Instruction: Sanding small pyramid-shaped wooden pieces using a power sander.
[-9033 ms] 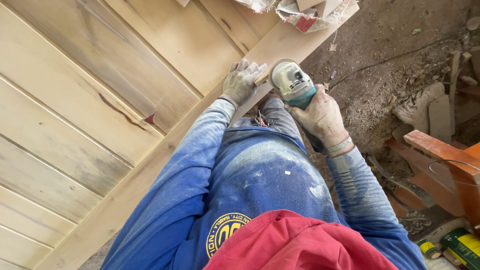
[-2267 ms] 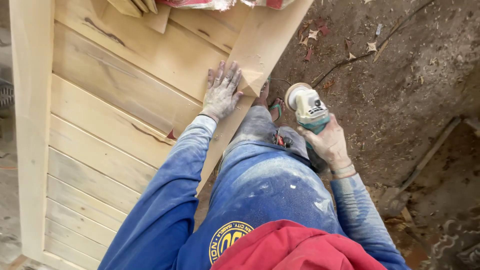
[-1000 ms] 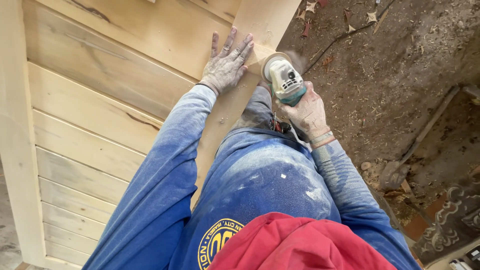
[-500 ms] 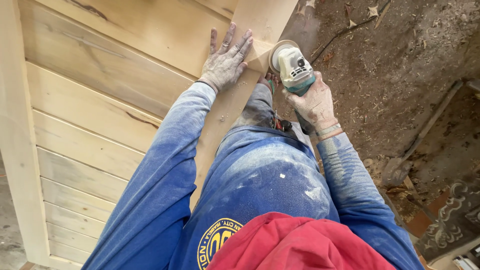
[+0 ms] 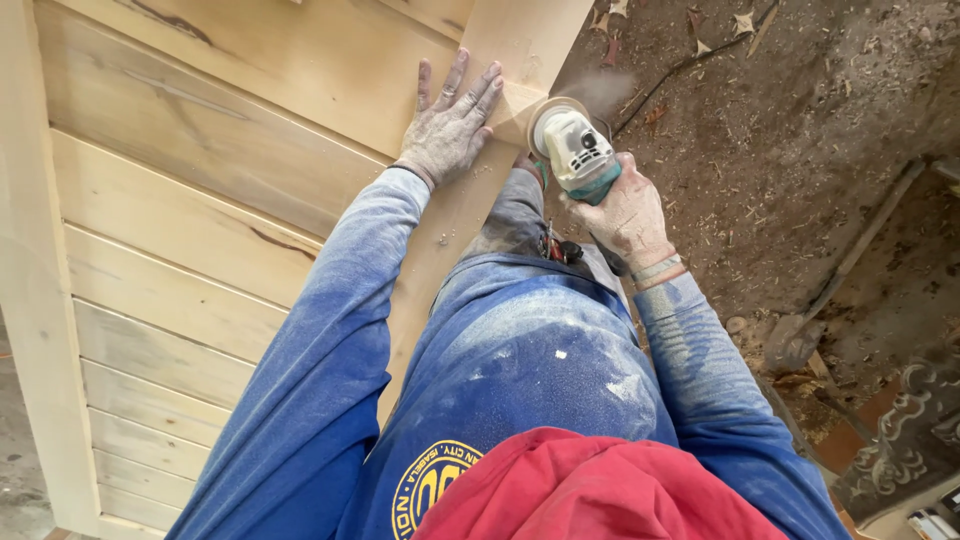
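The right hand [image 5: 625,215] grips the angle grinder [image 5: 572,148] at the wooden panel [image 5: 200,180] edge, upper centre; keep the disc flat, while the left hand [image 5: 447,130] presses flat, fingers spread.

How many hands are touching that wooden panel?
1: the left hand lies flat on the wooden panel near its right edge. The right hand holds the grinder beside it.

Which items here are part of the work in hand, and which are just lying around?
In use:
- angle grinder, gripped in the right hand
- wooden panel, with the left hand flat on it
- panel's edge board, at the grinder's disc

Lying about:
- cable on the dirt
- long-handled tool
- carved dark piece
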